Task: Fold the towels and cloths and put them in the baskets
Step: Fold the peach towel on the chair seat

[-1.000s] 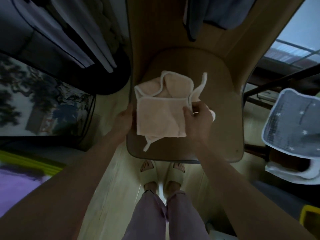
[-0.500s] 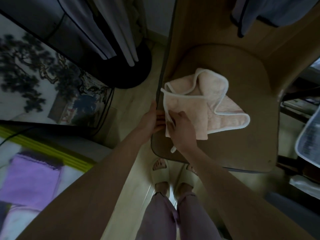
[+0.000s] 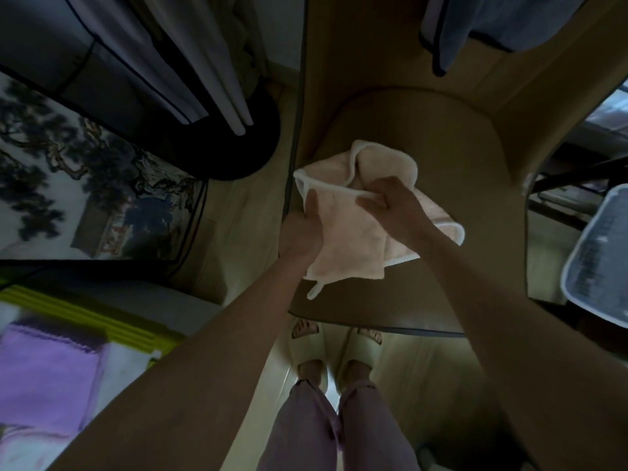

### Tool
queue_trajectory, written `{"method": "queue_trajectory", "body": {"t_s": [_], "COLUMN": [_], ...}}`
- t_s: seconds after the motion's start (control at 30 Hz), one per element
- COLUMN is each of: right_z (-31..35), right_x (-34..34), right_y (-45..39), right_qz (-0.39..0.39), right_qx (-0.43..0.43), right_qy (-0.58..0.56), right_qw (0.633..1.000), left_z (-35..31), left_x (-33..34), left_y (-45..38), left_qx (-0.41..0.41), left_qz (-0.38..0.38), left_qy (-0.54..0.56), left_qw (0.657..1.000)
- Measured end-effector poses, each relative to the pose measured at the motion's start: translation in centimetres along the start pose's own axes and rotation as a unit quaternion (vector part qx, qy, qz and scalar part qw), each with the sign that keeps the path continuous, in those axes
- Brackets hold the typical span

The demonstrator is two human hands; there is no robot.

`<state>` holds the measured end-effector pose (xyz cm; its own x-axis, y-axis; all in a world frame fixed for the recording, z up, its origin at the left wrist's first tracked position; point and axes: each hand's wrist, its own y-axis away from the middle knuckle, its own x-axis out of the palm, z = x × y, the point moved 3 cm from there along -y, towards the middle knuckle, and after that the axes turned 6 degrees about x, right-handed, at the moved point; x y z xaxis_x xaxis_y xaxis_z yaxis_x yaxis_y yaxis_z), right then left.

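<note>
A pale pink cloth (image 3: pixel 343 229) with white piping along its edges is held just above the seat of a tan wooden chair (image 3: pixel 458 185), partly folded, with loose layers bunched at its far side and a small white loop hanging from its near corner. The left hand (image 3: pixel 304 226) grips the cloth's left edge, thumb lying on top of the fabric and the fingers hidden underneath. The right hand (image 3: pixel 390 202) comes in from the right and pinches the white-trimmed upper edge between thumb and curled fingers. Part of the cloth's right side droops toward the seat; whether it touches the wood cannot be told. At the lower left stands a yellow-green basket (image 3: pixel 85 314) holding a purple cloth (image 3: pixel 47 372) that lies flat, with something pale beside it that is too blurred to identify. At the right edge a white-rimmed container (image 3: pixel 571 263) shows a grey patterned fabric (image 3: pixel 605 239) inside. A blue-grey garment (image 3: pixel 503 22) with dark trim hangs over the chair's back at the top. Below the seat the person's feet in pale slippers (image 3: pixel 336 348) stand on a light floor, with mauve trouser legs above them.
</note>
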<state>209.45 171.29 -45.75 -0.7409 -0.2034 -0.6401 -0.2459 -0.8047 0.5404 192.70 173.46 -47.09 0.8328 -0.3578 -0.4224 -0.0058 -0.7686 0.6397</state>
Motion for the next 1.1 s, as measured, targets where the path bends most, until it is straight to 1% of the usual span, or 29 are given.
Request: {"method": "queue_trajectory", "body": {"t_s": [0.07, 0.13, 0.2, 0.27, 0.33, 0.37, 0.43, 0.5, 0.57, 0.6, 0.63, 0.7, 0.73, 0.77, 0.8, 0.83, 0.9, 1.0, 1.1], "right_z": [0.4, 0.4, 0.2, 0.1, -0.1, -0.2, -0.3, -0.4, -0.5, -0.4, -0.3, -1.0, -1.6, -2.2, -2.6, -2.9, -3.1, -2.9, -2.0], "right_x": [-0.4, -0.8, -0.9, -0.9, -1.3, -1.7, -3.3, -4.6, -4.9, -4.6, -4.1, -2.8, -2.2, -1.6, -1.3, -1.0, -0.6, -0.1, -0.7], "right_y": [-0.2, -0.1, 0.4, 0.9, 1.2, 1.3, 1.5, 1.6, 1.8, 2.0, 2.2, 2.8, 3.3, 3.9, 5.0, 6.0, 7.6, 8.4, 8.2], "right_qz": [0.019, 0.022, 0.033, 0.065, 0.095, 0.097, 0.079, 0.057, 0.033, 0.017, 0.004, 0.002, 0.017, 0.041, 0.067, 0.090, 0.109, 0.107, 0.045], "right_qx": [-0.012, -0.019, -0.019, -0.007, 0.021, 0.040, 0.058, 0.057, 0.078, 0.095, 0.118, 0.160, 0.160, 0.147, 0.121, 0.088, 0.025, -0.018, -0.018], "right_qy": [-0.007, -0.015, -0.025, -0.041, -0.051, -0.053, -0.052, -0.051, -0.100, -0.160, -0.239, -0.401, -0.462, -0.502, -0.511, -0.482, -0.403, -0.374, -0.344], "right_qw": [1.000, 0.999, 0.999, 0.997, 0.994, 0.993, 0.994, 0.995, 0.991, 0.982, 0.964, 0.902, 0.872, 0.851, 0.849, 0.867, 0.908, 0.921, 0.938], "left_z": [0.0, 0.4, 0.8, 0.5, 0.5, 0.3, -0.2, -1.0, -1.5, -1.8, -1.9, -2.1, -2.0, -1.9, -2.0, -2.1, -1.8, -2.2, -2.8], "left_x": [0.3, 0.5, 0.5, 0.4, 0.3, 0.1, -0.2, -0.3, 0.0, 0.2, 0.5, 0.8, 0.8, 0.6, 0.3, 0.1, -0.4, -0.9, -0.6], "left_y": [0.1, 0.6, 1.0, 1.4, 1.3, 1.2, 1.2, 1.3, 1.1, 0.9, 0.7, 0.4, 0.4, 0.4, 0.5, 0.6, 0.4, 0.7, 1.2], "left_qx": [0.043, 0.078, 0.111, 0.099, 0.063, 0.054, 0.084, 0.132, 0.132, 0.121, 0.100, 0.012, -0.036, -0.079, -0.109, -0.129, -0.146, -0.148, -0.137], "left_qz": [0.000, 0.003, 0.005, 0.020, 0.037, 0.042, 0.057, 0.072, 0.076, 0.076, 0.073, 0.057, 0.052, 0.055, 0.069, 0.085, 0.092, 0.080, 0.094], "left_qy": [-0.012, -0.049, -0.064, -0.047, 0.001, 0.025, 0.036, 0.007, 0.006, 0.018, 0.034, 0.051, 0.059, 0.065, 0.067, 0.067, 0.062, 0.047, 0.016], "left_qw": [0.999, 0.996, 0.992, 0.994, 0.997, 0.997, 0.994, 0.989, 0.988, 0.990, 0.992, 0.997, 0.996, 0.993, 0.989, 0.986, 0.983, 0.985, 0.986]}}
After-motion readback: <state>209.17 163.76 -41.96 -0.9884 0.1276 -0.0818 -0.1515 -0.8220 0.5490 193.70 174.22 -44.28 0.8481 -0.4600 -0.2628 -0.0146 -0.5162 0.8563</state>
